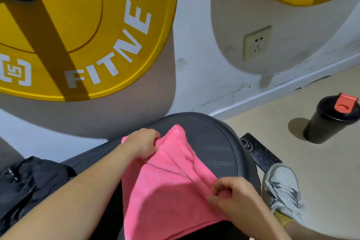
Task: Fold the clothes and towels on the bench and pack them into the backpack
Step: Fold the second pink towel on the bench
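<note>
Fluffy pink terry towel [167, 187] on rounded black padded bench [214, 142]; left hand [142, 142] pinches far corner, right hand [231, 197] pinches near-right edge.

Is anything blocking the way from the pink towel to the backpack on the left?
Nothing visible. The left hand and right hand pinch the pink towel; only the left forearm lies between it and the black backpack.

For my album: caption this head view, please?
Left hand and right hand pinch a pink towel over the bench, backpack alongside.
</note>
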Demonstrator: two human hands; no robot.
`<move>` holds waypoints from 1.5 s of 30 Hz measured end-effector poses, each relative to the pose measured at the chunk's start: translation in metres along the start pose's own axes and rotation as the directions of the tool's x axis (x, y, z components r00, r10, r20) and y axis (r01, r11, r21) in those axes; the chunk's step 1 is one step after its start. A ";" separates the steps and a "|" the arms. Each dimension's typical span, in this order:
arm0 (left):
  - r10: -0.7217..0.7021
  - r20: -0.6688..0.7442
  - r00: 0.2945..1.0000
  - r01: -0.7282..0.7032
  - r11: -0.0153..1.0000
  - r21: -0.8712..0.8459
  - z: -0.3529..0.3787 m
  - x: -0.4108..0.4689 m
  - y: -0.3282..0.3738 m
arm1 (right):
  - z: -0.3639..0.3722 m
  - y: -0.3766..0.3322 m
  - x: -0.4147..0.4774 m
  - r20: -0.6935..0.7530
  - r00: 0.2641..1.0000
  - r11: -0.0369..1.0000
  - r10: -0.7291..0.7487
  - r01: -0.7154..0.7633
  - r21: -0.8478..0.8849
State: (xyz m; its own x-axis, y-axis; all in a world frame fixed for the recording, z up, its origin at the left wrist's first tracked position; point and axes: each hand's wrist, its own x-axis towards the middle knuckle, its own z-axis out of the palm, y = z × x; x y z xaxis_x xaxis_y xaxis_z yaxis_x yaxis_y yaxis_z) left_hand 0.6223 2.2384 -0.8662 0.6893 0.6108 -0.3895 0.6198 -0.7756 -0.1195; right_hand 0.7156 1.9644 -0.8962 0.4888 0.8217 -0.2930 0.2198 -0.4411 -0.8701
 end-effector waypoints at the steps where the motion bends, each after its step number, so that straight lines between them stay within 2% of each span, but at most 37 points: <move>1: -0.002 0.026 1.000 0.002 1.000 -0.007 -0.007 -0.005 -0.011 | -0.002 -0.004 -0.002 0.063 0.998 0.999 0.000 -0.003 0.051; 3: -0.017 0.006 1.000 0.018 0.991 -0.130 -0.020 -0.013 -0.028 | -0.005 -0.006 -0.005 0.067 0.998 0.993 0.019 -0.026 0.111; 5: -0.027 -0.046 0.999 0.012 0.949 -0.314 -0.025 -0.016 -0.031 | -0.007 -0.002 -0.006 -0.004 0.999 0.998 0.049 -0.049 0.028; 7: -0.019 0.005 1.000 0.020 0.918 -0.397 -0.019 -0.017 -0.021 | -0.008 0.001 -0.009 -0.013 0.998 0.991 0.061 -0.063 -0.118; 9: -0.023 0.096 0.995 0.069 0.857 -0.511 -0.007 -0.014 -0.008 | -0.008 -0.001 -0.011 0.050 0.997 0.981 0.060 -0.050 -0.189; 10: -0.034 0.085 0.996 0.075 0.834 -0.546 -0.003 -0.011 -0.003 | -0.009 -0.003 -0.011 0.089 0.994 0.971 0.066 -0.044 -0.235; 12: -0.059 -0.028 0.998 0.033 0.828 -0.560 0.002 0.001 0.003 | -0.010 -0.012 -0.010 0.129 0.985 0.917 0.114 -0.055 -0.396; 14: -0.063 -0.087 0.994 0.001 0.814 -0.581 0.004 0.010 0.010 | -0.012 -0.020 -0.005 0.070 0.985 0.849 0.160 -0.101 -0.519; 15: -0.066 -0.103 0.993 -0.007 0.813 -0.582 0.005 0.014 0.014 | -0.011 -0.025 0.002 0.019 0.988 0.843 0.155 -0.122 -0.523; 17: -0.094 -0.122 0.988 0.004 0.808 -0.589 0.008 0.017 0.020 | -0.006 -0.035 0.024 -0.083 0.991 0.919 0.104 -0.128 -0.372; 19: -0.120 -0.142 0.983 0.002 0.772 -0.636 0.014 0.019 0.021 | 0.004 -0.045 0.058 -0.156 0.988 0.983 0.017 -0.045 -0.179; 20: -0.135 -0.146 0.980 0.001 0.737 -0.675 0.018 0.018 0.020 | 0.009 -0.049 0.080 -0.187 0.982 0.987 -0.020 -0.010 -0.161; 23: -0.168 -0.187 0.968 -0.032 0.655 -0.755 0.034 0.013 0.019 | 0.020 -0.062 0.143 -0.199 0.973 0.957 -0.119 0.059 -0.284; 26: -0.193 -0.264 0.945 -0.074 0.663 -0.745 0.043 0.010 0.020 | 0.030 -0.062 0.183 -0.107 0.982 0.866 -0.157 0.085 -0.492; 28: -0.213 -0.289 0.933 -0.081 0.660 -0.747 0.044 0.010 0.022 | 0.035 -0.060 0.191 -0.076 0.986 0.839 -0.146 0.083 -0.538; 30: -0.231 -0.288 0.929 -0.098 0.598 -0.796 0.042 0.008 0.022 | 0.035 -0.063 0.195 -0.070 0.987 0.842 -0.148 0.088 -0.532; 32: -0.240 -0.253 0.937 -0.115 0.471 -0.875 0.036 0.002 0.020 | 0.028 -0.068 0.197 -0.035 0.994 0.910 -0.099 0.076 -0.408; 34: -0.233 -0.186 0.955 -0.116 0.285 -0.951 0.025 -0.008 0.015 | 0.019 -0.076 0.190 0.080 0.997 0.996 -0.012 0.018 -0.087; 36: -0.200 -0.126 0.972 -0.105 0.114 -0.988 0.012 -0.023 0.010 | 0.011 -0.087 0.176 0.183 0.983 0.978 0.023 -0.060 0.200; 38: -0.156 -0.100 0.983 -0.101 0.002 -0.995 -0.003 -0.041 0.008 | 0.004 -0.100 0.156 0.250 0.968 0.916 0.019 -0.117 0.383; 40: -0.124 -0.130 0.984 -0.131 -0.003 -0.991 -0.018 -0.060 0.005 | -0.001 -0.115 0.133 0.316 0.949 0.874 -0.020 -0.137 0.465; 42: -0.102 -0.202 0.974 -0.196 0.065 -0.978 -0.033 -0.081 0.003 | -0.005 -0.128 0.106 0.344 0.935 0.854 -0.083 -0.111 0.508; 45: -0.090 -0.348 0.933 -0.333 0.144 -0.932 -0.055 -0.118 0.003 | -0.009 -0.147 0.064 0.247 0.959 0.831 -0.140 -0.022 0.556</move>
State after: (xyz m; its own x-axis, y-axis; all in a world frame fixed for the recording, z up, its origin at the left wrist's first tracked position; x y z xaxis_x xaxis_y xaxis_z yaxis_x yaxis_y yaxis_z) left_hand 0.5631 2.1727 -0.7701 0.7182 0.6949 -0.0355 0.2094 -0.1671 0.9634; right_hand 0.7220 2.0786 -0.7835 0.2296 0.9387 -0.2573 -0.2980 -0.1839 -0.9367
